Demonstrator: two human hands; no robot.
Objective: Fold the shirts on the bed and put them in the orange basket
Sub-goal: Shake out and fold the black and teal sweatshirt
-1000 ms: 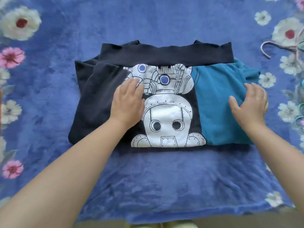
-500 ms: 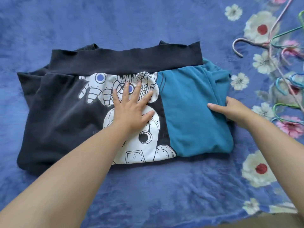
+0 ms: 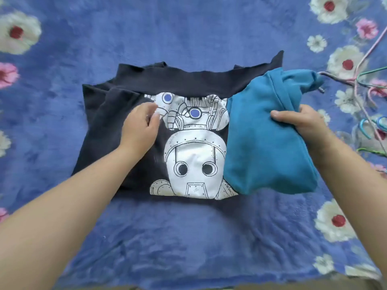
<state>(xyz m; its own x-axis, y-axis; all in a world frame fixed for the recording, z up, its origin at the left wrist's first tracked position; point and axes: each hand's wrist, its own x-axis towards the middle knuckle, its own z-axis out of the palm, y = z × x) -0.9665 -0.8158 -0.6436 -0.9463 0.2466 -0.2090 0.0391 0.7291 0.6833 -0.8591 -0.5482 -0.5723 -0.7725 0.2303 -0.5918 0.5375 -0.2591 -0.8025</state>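
— Count them for me?
— Two hands: left hand (image 3: 139,128), right hand (image 3: 301,122). Two shirts: black shirt (image 3: 117,122) under left fingers, teal shirt (image 3: 261,147) in right fingers.

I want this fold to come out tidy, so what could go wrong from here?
The right hand grips only one edge of the teal part, so it may sag and crease as it folds over. The left hand rests lightly on the black shirt; the shirt might slide. The hangers lie close and could snag.
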